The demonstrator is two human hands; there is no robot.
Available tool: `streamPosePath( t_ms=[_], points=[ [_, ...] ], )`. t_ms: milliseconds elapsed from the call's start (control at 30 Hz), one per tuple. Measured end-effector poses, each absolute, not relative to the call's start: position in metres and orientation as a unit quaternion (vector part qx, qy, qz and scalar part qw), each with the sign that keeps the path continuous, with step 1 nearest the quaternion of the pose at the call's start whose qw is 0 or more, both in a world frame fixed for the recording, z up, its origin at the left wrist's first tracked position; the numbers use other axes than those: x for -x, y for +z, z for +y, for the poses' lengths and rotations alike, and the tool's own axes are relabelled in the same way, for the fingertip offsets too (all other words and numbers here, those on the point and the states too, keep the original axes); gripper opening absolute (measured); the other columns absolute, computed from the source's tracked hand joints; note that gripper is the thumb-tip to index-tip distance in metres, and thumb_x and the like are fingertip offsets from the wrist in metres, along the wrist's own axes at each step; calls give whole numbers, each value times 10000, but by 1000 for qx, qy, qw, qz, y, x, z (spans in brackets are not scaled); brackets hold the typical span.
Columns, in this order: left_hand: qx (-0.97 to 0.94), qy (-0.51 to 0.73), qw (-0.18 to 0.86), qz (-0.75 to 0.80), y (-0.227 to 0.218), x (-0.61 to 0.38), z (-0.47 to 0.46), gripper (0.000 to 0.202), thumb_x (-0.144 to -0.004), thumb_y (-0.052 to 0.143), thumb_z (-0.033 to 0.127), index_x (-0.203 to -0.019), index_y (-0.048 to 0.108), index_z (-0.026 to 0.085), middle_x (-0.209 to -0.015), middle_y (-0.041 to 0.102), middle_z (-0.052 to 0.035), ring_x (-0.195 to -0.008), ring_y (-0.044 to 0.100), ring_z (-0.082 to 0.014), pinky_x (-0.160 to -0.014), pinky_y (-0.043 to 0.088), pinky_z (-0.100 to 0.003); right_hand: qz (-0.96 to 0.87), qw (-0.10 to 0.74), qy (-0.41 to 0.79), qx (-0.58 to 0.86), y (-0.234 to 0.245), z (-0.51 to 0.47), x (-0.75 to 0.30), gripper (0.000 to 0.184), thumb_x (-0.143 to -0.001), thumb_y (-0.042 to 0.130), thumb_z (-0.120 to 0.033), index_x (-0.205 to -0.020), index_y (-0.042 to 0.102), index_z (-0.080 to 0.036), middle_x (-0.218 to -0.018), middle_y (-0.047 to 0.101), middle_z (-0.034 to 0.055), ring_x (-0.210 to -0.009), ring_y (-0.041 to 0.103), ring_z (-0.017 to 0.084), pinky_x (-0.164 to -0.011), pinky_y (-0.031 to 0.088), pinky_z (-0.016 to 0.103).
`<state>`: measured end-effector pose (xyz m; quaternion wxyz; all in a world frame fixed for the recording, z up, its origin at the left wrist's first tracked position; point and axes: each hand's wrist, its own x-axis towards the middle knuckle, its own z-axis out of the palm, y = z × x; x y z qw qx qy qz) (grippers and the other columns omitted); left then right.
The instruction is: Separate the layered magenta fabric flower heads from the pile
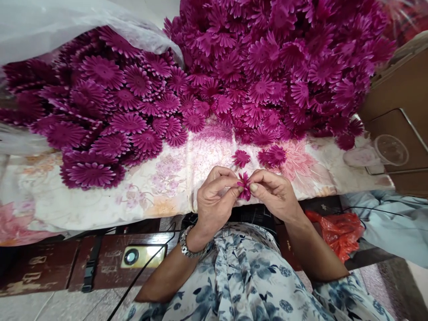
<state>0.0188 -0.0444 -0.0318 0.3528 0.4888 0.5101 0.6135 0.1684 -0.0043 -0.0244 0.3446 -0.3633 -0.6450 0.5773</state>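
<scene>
A small magenta fabric flower point(244, 186) is pinched between both hands just above the near edge of the cloth-covered table point(167, 191). My left hand point(216, 200), with a metal watch on its wrist, grips the flower's left side with bent fingers. My right hand point(276, 192) holds the right side with thumb and fingers closed. Two loose magenta flowers point(241, 158) point(276, 155) lie on the cloth just beyond my hands.
A big heap of magenta flowers point(277, 62) fills the back right, and another heap point(103, 107) spills from a clear plastic bag point(50, 26) at left. A clear plastic cup point(389, 150) lies beside a brown box point(401, 102). A red bag point(337, 232) sits below right.
</scene>
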Motion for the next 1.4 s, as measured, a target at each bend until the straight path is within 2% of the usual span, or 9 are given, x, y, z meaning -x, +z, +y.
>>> streamPosePath(
  t_ms=[167,467,700,800,967,1033,1133,1300,1400],
  points=[
    [-504,614,330,511,-29,-19,-44,105,-730,670,108,-698,685,207,-757,596,-15,-729,582,-136,-669,472,-272,-653,344,571,359,-25,-4,-171,224,-816,626,-417,-832,630,-193,-747,625,-2,-685,561,112,-634,440,236],
    [-501,611,354,501,-31,-21,-43,72,-718,708,143,-690,689,206,-742,587,-12,-710,577,-129,-648,464,-262,-671,361,526,377,-25,-5,-169,165,-864,553,-282,-732,576,-186,-640,551,-32,-568,479,78,-544,377,217],
    [-383,708,351,479,-43,-13,-40,76,-734,679,138,-731,642,205,-763,550,-5,-741,533,-129,-664,461,-260,-562,507,484,440,-35,-1,-173,154,-825,584,-298,-713,537,-202,-596,438,-56,-515,372,67,-481,318,198],
    [-429,657,355,508,-40,-12,-37,78,-756,630,121,-724,611,189,-740,559,-1,-697,531,-120,-609,456,-240,-540,548,446,457,-34,2,-178,157,-808,613,-323,-725,558,-202,-578,424,-63,-496,345,62,-458,301,190],
    [-575,486,262,603,-39,-19,-32,122,-809,576,157,-895,662,166,-885,659,-62,-860,604,-179,-746,486,-318,-588,511,426,460,-29,1,-184,127,-832,605,-306,-765,596,-198,-589,469,-54,-523,397,67,-485,336,193],
    [-595,478,219,608,-38,-19,-33,222,-834,560,172,-1036,653,165,-1023,655,-93,-971,594,-197,-809,479,-339,-601,503,430,448,-29,-1,-185,118,-850,587,-292,-774,599,-202,-599,485,-51,-533,416,69,-494,342,192],
    [-592,523,229,569,-30,-19,-36,251,-861,531,177,-1092,626,155,-1031,634,-89,-907,586,-154,-766,478,-290,-629,469,445,431,-28,-3,-186,145,-876,555,-277,-758,591,-201,-608,503,-49,-539,429,68,-503,342,192],
    [-576,527,323,536,-18,-25,-39,70,-833,547,147,-786,598,156,-716,586,0,-672,552,-104,-626,444,-227,-677,398,474,399,-23,-6,-181,243,-915,480,-384,-835,614,-197,-683,567,-22,-614,505,91,-572,396,216],
    [-555,527,321,558,-20,-29,-40,105,-822,554,136,-722,574,162,-661,559,16,-621,527,-94,-589,419,-220,-690,382,479,386,-20,-6,-178,266,-829,597,-460,-917,614,-209,-799,622,-7,-717,560,116,-637,433,229]
  ],
)
